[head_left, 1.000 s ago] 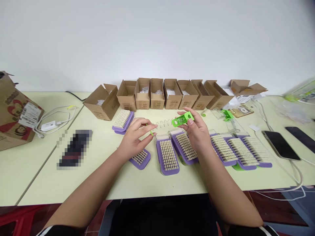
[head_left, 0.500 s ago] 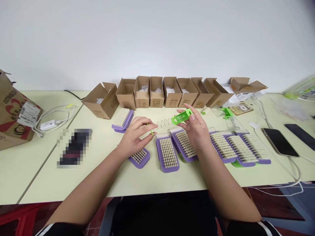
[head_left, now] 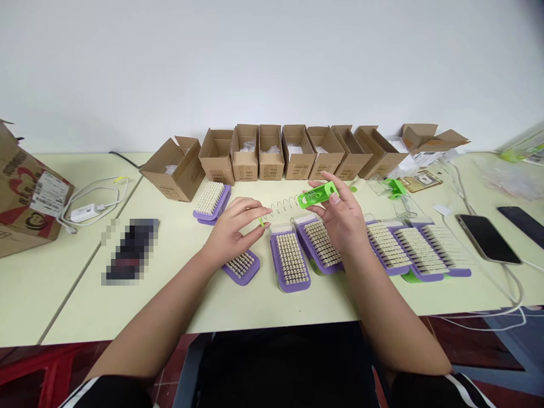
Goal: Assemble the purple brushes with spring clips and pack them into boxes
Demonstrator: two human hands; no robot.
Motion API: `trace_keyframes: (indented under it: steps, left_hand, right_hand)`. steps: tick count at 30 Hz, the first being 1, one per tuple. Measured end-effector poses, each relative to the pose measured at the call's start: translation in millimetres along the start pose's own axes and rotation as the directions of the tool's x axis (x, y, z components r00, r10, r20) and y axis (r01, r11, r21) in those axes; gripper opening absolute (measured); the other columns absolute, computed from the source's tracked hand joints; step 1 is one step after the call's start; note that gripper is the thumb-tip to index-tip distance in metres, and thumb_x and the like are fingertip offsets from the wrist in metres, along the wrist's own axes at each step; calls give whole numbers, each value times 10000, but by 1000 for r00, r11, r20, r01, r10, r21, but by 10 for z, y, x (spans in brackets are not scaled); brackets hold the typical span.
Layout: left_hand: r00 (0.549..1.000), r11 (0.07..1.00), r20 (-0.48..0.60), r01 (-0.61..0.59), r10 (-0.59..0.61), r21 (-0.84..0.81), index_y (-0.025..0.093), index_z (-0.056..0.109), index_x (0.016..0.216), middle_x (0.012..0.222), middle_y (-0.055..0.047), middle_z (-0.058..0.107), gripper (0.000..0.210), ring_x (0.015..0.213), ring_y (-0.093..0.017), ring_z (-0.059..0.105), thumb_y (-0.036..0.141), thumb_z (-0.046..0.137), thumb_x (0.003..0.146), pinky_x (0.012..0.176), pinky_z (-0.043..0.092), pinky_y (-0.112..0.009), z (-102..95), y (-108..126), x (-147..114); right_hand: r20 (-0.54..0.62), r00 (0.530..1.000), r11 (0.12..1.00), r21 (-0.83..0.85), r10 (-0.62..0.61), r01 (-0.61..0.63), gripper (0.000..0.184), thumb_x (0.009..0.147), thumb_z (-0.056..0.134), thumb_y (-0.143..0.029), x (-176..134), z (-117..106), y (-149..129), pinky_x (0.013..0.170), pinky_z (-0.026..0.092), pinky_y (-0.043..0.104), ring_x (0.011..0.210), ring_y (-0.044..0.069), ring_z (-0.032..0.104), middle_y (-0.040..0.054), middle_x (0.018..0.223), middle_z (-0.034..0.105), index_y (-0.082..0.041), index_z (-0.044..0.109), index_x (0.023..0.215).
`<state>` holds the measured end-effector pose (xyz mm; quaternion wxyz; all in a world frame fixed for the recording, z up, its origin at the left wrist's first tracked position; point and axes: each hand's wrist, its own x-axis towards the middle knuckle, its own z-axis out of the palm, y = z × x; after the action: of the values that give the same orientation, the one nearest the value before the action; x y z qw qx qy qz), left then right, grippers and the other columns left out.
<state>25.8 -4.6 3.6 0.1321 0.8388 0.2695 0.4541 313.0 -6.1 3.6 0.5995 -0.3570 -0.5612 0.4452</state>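
Observation:
My left hand (head_left: 232, 233) pinches a small yellow-green plastic piece (head_left: 261, 221) between thumb and fingers. From it a thin metal coil spring (head_left: 285, 205) stretches across to a bright green plastic housing (head_left: 317, 196), which my right hand (head_left: 346, 224) grips by its outer end. Part of the coil sits inside the housing. Both hands are raised above purple trays with rows of pale bristle-like pegs. One such purple tray (head_left: 290, 262) lies under the spring. Another purple tray (head_left: 241, 268) is partly covered by my left hand.
Open cardboard boxes (head_left: 271, 164) line the wall, some with plastic bags inside. A stacked purple tray (head_left: 211, 202) stands at left, more trays (head_left: 419, 249) at right. Phones (head_left: 488, 238) and white cables lie far right; a charger (head_left: 85, 213) and large carton (head_left: 32, 198) are left.
The small yellow-green piece has tilted slightly in my left fingers. The housing has moved slightly right and up in view. The spring is still stretched between my hands, and the camera view has shifted a little.

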Motion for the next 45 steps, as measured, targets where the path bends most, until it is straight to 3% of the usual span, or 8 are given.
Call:
trace_keyframes:
  steps: [22, 31, 45]
  left_hand:
    - [999, 999, 25, -28, 29, -36, 320, 704, 1388, 1208, -96, 719, 417, 1142, -256, 687, 186, 737, 995, 1024, 566, -468, 15, -9, 4]
    - [999, 999, 15, -35, 36, -29, 292, 708, 1370, 1195, -94, 717, 401, 1128, -239, 689, 158, 738, 994, 1014, 577, -449, 9, -4, -1]
    - [998, 998, 4, -59, 59, -10, 294, 711, 1364, 1177, -89, 718, 401, 1120, -239, 691, 155, 744, 989, 1011, 579, -456, 12, -21, 7]
  right_hand:
    - [-4, 999, 995, 91, 40, -40, 481, 988, 720, -579, 3, 6, -26, 1041, 656, 470, 1273, 272, 704, 17, 1449, 680, -449, 660, 1447]
    - [10, 999, 999, -21, -45, 45, 508, 1004, 705, -564, -21, 11, -19, 1036, 659, 485, 1291, 275, 689, 29, 1484, 653, -453, 622, 1493]
    - [-4, 999, 991, -120, -53, 52, 559, 1006, 661, -604, -23, -19, -23, 1044, 648, 540, 1339, 312, 668, 57, 1518, 634, -420, 579, 1528]
